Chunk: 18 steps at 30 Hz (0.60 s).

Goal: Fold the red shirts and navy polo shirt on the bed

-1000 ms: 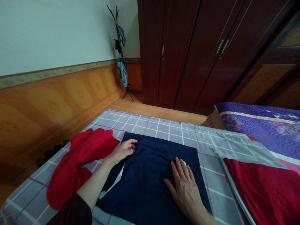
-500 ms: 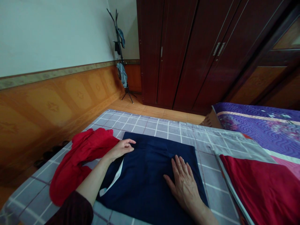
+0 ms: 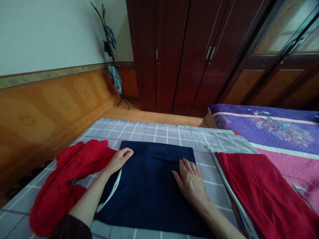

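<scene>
A navy blue cloth [image 3: 154, 186], folded into a rough rectangle, lies before me, with a white strip [image 3: 113, 192] curving along its left side. At its upper left part is my left hand [image 3: 120, 159], thumb and fingers brought together on the fabric; the fingertips partly hide what is pinched. My right hand [image 3: 192, 182] rests flat near the right edge of the navy cloth, fingers stretched out and thumb apart. Small creases run across the cloth near its far edge. Left of my left forearm a crumpled red garment [image 3: 82, 162] lies loosely.
Under everything is a grey checked sheet [image 3: 164, 132]. On the right lies a folded red cloth [image 3: 259, 189] on other fabric. Beyond are a purple and pink bedcover [image 3: 249, 116], a dark wardrobe [image 3: 171, 56] and a coat stand [image 3: 109, 49] with clothing on it.
My view has turned right, so things appear further left. The left thumb and fingers have closed together. My right hand has slid slightly toward the far right corner of the navy cloth.
</scene>
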Each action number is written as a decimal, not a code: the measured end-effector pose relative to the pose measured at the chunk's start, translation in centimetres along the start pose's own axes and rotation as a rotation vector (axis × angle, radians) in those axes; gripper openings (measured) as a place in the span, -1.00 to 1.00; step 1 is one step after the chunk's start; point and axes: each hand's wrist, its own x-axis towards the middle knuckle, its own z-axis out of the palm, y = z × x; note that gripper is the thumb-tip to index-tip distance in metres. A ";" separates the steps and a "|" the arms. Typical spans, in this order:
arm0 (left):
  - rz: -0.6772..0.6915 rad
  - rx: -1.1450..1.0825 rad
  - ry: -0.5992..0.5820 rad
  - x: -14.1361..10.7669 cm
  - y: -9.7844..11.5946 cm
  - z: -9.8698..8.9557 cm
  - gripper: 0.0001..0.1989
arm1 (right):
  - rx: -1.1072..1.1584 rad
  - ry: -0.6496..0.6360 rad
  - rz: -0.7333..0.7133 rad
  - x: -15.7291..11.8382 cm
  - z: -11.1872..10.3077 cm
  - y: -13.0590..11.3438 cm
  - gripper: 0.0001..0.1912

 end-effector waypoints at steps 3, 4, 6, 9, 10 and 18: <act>0.012 0.028 -0.035 -0.1 0.3 0.1 -0.65 | 0.032 -0.030 0.108 0.8 -0.9 1.4 -0.59; 0.016 0.032 -0.046 -0.2 0.4 0.2 -0.65 | 0.034 -0.044 0.127 1.0 -1.1 1.7 -0.60; 0.026 0.029 -0.062 -0.1 0.5 0.5 -0.66 | 0.028 -0.069 0.133 1.1 -1.4 1.8 -0.62; 0.042 0.015 -0.067 0.0 0.6 1.1 -0.69 | 0.029 -0.080 0.097 1.0 -1.3 1.1 -0.70; 0.046 0.011 -0.063 0.0 0.7 1.2 -0.69 | 0.059 -0.079 0.089 1.0 -1.2 0.9 -0.73; 0.048 0.013 0.000 -0.1 0.8 1.1 -0.65 | 0.382 -0.100 0.093 1.5 -0.1 2.0 -0.72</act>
